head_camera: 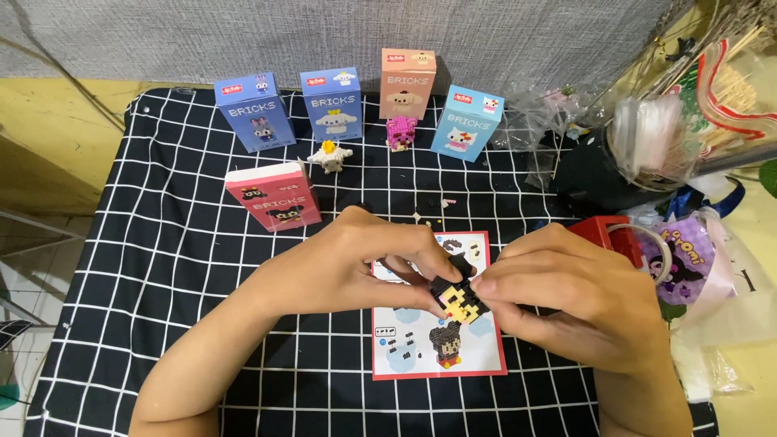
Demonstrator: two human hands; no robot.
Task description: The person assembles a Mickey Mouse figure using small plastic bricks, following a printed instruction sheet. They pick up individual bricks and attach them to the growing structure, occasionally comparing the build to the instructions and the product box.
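While both hands meet over the paper sheet point(437, 356), left hand point(356, 263) and right hand point(566, 295) pinching a small black and yellow brick figure point(456, 298) between their fingertips, red box point(271, 196) far off behind the left hand

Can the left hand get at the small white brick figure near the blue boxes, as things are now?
Probably not at once: the left hand is pinching the black and yellow brick piece with the right hand. The path to the white brick figure looks open.
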